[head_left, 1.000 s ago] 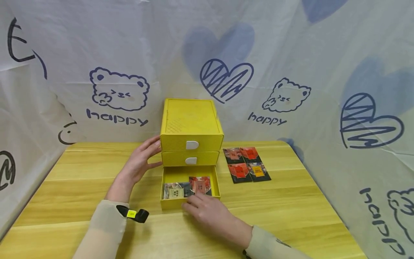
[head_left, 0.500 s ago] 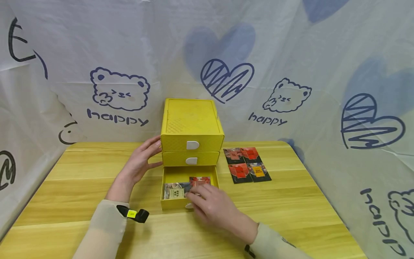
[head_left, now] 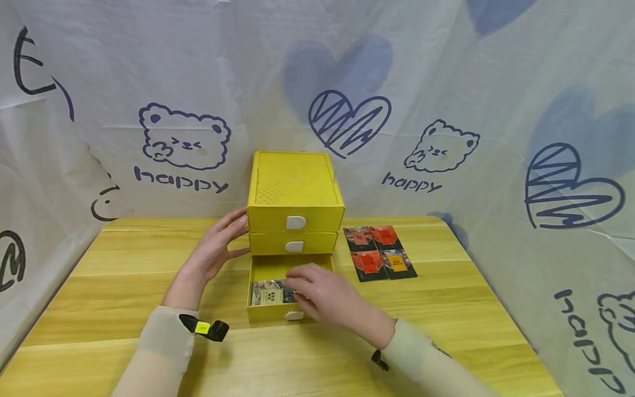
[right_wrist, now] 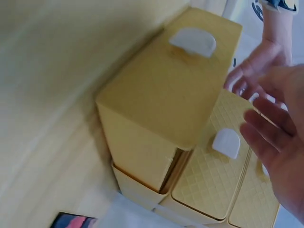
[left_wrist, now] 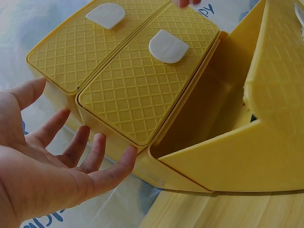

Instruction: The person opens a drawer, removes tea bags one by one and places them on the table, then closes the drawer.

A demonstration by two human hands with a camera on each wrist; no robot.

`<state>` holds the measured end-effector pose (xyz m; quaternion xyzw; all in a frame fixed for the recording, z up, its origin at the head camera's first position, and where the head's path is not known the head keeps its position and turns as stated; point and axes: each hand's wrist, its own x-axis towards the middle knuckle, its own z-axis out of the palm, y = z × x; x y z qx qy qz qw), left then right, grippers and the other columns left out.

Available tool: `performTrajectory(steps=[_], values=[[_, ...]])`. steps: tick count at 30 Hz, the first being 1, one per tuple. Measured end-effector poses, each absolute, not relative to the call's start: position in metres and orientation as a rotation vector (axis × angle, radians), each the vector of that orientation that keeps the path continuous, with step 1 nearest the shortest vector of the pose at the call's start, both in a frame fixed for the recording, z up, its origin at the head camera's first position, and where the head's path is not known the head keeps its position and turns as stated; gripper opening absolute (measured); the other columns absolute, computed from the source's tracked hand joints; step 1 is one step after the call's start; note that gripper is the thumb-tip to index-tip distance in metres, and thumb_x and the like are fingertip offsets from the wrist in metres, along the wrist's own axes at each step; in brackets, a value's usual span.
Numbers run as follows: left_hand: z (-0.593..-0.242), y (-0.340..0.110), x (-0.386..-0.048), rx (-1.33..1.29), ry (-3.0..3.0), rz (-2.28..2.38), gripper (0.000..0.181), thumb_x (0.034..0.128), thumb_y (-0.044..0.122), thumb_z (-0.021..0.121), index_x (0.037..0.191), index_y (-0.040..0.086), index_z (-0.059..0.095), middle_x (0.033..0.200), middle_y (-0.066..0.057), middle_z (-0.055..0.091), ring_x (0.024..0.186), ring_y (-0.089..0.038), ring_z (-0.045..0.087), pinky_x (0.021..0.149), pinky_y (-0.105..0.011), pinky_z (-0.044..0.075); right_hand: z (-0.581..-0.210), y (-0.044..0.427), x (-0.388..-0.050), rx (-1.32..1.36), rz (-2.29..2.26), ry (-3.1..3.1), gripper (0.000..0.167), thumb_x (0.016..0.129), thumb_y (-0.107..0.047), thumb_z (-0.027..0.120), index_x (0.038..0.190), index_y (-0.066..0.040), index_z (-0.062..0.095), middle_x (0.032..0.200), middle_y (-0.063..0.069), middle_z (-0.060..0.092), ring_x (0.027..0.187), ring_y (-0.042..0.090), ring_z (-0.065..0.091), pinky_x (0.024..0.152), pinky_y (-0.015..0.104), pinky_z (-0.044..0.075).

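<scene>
Seemingly arranging: your right hand (head_left: 329,298), loosely spread, apparently empty, hovers over the pulled-out bottom drawer (head_left: 265,314) and its printed card (head_left: 270,295). Your left hand (head_left: 210,251), spread, gripping nothing, touches the yellow cabinet (head_left: 297,179). Next likely calls for fingers clearing the rim. Four cards (head_left: 369,263) on wood-grain table (head_left: 436,331); cartoon-print sheet (head_left: 268,71) behind.

right grip (head_left: 327,295) hides the right part of the bottom drawer's (head_left: 268,313) inside | right wrist view: right edge crops that grip, lower edge crops a blurred card (right_wrist: 71,222) | head view: print on four cards (head_left: 380,253) is too small to read
</scene>
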<state>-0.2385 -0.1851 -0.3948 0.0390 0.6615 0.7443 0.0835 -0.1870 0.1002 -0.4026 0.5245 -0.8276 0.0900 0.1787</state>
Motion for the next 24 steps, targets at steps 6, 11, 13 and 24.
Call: performTrajectory(steps=[6, 11, 13, 24], values=[[-0.395, -0.185, -0.238, 0.120, 1.980, 2.217, 0.069, 0.1095, 0.041, 0.052, 0.166, 0.011, 0.026, 0.170, -0.015, 0.023, 0.153, -0.039, 0.024, 0.117, -0.067, 0.033, -0.390, 0.092, -0.202, 1.637, 0.144, -2.508, 0.037, 0.096, -0.015, 0.077, 0.133, -0.012, 0.070, 0.136, 0.003, 0.066, 0.124, 0.019, 0.063, 0.102, 0.029, 0.054], [-0.395, -0.186, -0.239, 0.129, 1.991, 2.214, 0.069, 0.1092, 0.041, 0.052, 0.166, 0.011, 0.026, 0.169, -0.015, 0.025, 0.153, -0.039, 0.025, 0.116, -0.067, 0.034, -0.383, 0.080, -0.216, 1.719, 0.032, -2.615, 0.039, 0.096, -0.018, 0.077, 0.134, -0.012, 0.070, 0.139, 0.002, 0.065, 0.127, 0.016, 0.061, 0.105, 0.027, 0.052], [-0.394, -0.187, -0.239, 0.137, 1.989, 2.215, 0.069, 0.1092, 0.041, 0.052, 0.165, 0.011, 0.026, 0.169, -0.015, 0.025, 0.153, -0.039, 0.025, 0.116, -0.067, 0.033, -0.382, 0.075, -0.221, 1.743, 0.003, -2.660, 0.041, 0.096, -0.019, 0.078, 0.136, -0.013, 0.070, 0.139, 0.001, 0.065, 0.127, 0.015, 0.061, 0.104, 0.027, 0.052], [-0.395, -0.186, -0.238, 0.132, 1.979, 2.226, 0.067, 0.1100, 0.038, 0.052, 0.165, 0.010, 0.026, 0.168, -0.016, 0.027, 0.152, -0.039, 0.025, 0.116, -0.068, 0.034, -0.395, 0.054, -0.238, 1.824, -0.176, -2.751, 0.048, 0.094, -0.023, 0.081, 0.139, -0.016, 0.068, 0.142, 0.000, 0.064, 0.128, 0.014, 0.061, 0.106, 0.026, 0.050]])
